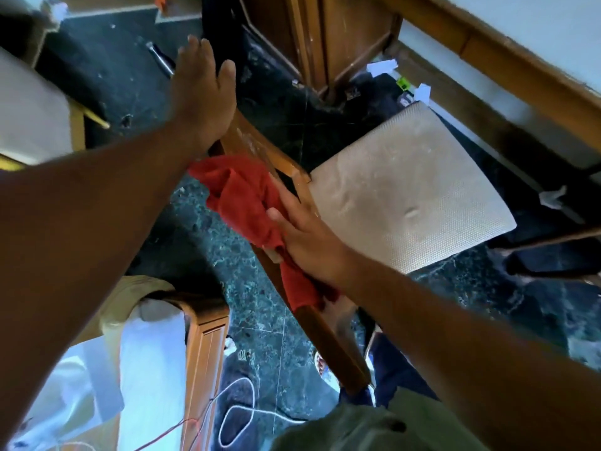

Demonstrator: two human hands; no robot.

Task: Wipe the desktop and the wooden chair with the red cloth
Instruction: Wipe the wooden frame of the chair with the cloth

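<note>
The wooden chair (328, 340) stands below me, its curved top rail running from upper left to lower right, with a beige padded seat (406, 187) to the right. My right hand (305, 236) presses the bunched red cloth (247, 196) onto the middle of that rail. My left hand (205, 89) rests flat on the rail's far end, fingers spread and pointing away. The desk edge (507, 56) with its wooden trim crosses the upper right corner.
Dark green marble floor (201, 236) lies under the chair. Another wooden chair (201, 346) draped with pale cloth stands at lower left. White and red cables (234, 408) trail on the floor. A wooden cabinet (325, 34) is at top centre, paper scraps beside it.
</note>
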